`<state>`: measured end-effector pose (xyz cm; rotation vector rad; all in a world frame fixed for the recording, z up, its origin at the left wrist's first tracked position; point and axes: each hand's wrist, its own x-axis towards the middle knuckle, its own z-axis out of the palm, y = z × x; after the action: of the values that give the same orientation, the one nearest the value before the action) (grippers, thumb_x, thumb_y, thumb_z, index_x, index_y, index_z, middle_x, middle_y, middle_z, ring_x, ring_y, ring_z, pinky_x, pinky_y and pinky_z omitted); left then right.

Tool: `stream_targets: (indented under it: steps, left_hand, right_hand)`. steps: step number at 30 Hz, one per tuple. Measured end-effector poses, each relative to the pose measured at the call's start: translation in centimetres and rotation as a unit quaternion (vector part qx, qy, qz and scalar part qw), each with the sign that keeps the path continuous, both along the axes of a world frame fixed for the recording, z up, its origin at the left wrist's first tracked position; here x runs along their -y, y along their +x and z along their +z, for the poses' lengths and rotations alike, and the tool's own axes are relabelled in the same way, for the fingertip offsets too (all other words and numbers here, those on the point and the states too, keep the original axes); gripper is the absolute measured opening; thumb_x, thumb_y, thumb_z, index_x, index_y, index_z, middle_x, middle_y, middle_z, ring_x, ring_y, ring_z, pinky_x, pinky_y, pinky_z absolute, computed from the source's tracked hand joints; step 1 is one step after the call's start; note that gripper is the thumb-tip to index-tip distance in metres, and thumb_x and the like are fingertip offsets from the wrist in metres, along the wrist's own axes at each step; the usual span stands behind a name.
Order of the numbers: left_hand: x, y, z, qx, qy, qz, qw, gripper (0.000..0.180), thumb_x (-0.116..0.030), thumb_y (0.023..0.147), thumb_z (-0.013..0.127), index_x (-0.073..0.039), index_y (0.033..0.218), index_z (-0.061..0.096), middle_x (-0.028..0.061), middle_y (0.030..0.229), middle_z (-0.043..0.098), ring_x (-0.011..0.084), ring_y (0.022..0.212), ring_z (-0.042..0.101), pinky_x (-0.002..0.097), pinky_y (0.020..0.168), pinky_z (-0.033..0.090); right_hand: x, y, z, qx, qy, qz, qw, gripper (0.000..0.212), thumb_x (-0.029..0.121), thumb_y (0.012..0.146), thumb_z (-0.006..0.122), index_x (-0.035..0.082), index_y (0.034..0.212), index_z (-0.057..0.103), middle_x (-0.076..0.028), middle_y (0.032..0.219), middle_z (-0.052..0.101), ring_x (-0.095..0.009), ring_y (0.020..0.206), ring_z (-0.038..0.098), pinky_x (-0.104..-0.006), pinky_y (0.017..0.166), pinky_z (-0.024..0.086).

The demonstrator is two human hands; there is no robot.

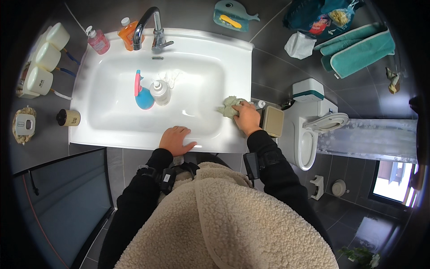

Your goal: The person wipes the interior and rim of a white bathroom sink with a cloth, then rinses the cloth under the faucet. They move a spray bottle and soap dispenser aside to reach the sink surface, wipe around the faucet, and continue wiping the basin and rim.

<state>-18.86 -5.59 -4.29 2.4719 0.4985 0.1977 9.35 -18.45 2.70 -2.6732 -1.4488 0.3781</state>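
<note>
While the person leans over it, the white sink fills most of the view, its front rim under the left hand and its right rim under the right hand. Right of the right hand and lower down stands a white toilet with its seat raised. Far beyond the right hand, up and to the right, teal towels lie on the dark tiled floor. Straight ahead of the left hand, at the far rim, rises the chrome tap.

The left hand lies flat on the front rim, palm down, fingers spread slightly and holding nothing. The right hand is closed on a pale green cloth, pressing it against the right inner edge of the basin; the cloth bunches out to the left of the fingers.

Just beside the right hand on its right sits a small beige box. Ahead and left of the left hand, inside the basin, a blue and pink spray bottle lies touching a white pump bottle. Further ahead by the tap stand a pink bottle and an orange bottle. Well to the left of the left hand, off the sink, sits a small dark-lidded jar.
</note>
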Motion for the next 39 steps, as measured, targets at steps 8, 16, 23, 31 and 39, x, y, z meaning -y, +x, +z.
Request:
stream_targets:
  steps: [8,16,23,31,39]
  left_hand:
    - [0.2,0.1,0.0,0.006,-0.012,0.01,1.0,0.051,-0.048,0.084,0.068,-0.005,0.111,0.068,0.0112,0.114,0.068,0.0308,0.111,0.061,0.0433,0.094,0.047]
    - [0.0,0.2,0.3,0.001,-0.015,0.0,1.0,0.052,-0.049,0.083,0.069,-0.005,0.111,0.067,0.0109,0.113,0.068,0.0309,0.11,0.061,0.0435,0.093,0.047]
    - [0.0,0.2,0.2,0.005,-0.02,-0.002,1.0,0.049,-0.044,0.082,0.071,-0.005,0.11,0.066,0.013,0.113,0.067,0.033,0.109,0.061,0.0447,0.093,0.048]
    - [-0.1,0.2,0.1,0.003,-0.014,-0.001,1.0,0.05,-0.046,0.082,0.07,-0.005,0.11,0.067,0.0124,0.113,0.067,0.0318,0.109,0.061,0.0439,0.093,0.048]
    - [-0.1,0.2,0.1,0.006,0.0,-0.004,1.0,0.052,-0.048,0.084,0.069,-0.005,0.112,0.068,0.0119,0.111,0.068,0.0306,0.108,0.062,0.0434,0.092,0.048]
  right_hand:
    - [4.1,-4.6,2.3,-0.129,-0.08,0.163,0.975,0.045,0.013,0.073,0.079,0.023,0.116,0.074,-0.005,0.12,0.06,-0.029,0.112,0.059,-0.04,0.091,0.053]
    - [5.2,0.3,1.4,-0.082,-0.047,0.021,0.995,0.037,0.018,0.073,0.077,0.022,0.11,0.077,-0.005,0.12,0.065,-0.029,0.11,0.062,-0.0392,0.09,0.053]
    - [2.3,-2.0,-1.0,0.092,0.024,-0.047,0.994,0.038,0.02,0.079,0.071,0.019,0.117,0.072,-0.007,0.124,0.062,-0.031,0.114,0.057,-0.042,0.085,0.054]
    - [5.9,-8.6,1.5,-0.089,0.004,0.134,0.987,0.042,0.019,0.08,0.073,0.023,0.122,0.068,-0.006,0.122,0.061,-0.029,0.113,0.058,-0.0403,0.089,0.054]
    - [9.4,-3.9,2.6,-0.089,-0.025,-0.004,0.996,0.042,0.017,0.079,0.074,0.019,0.121,0.07,-0.006,0.122,0.063,-0.032,0.109,0.059,-0.0418,0.091,0.052]
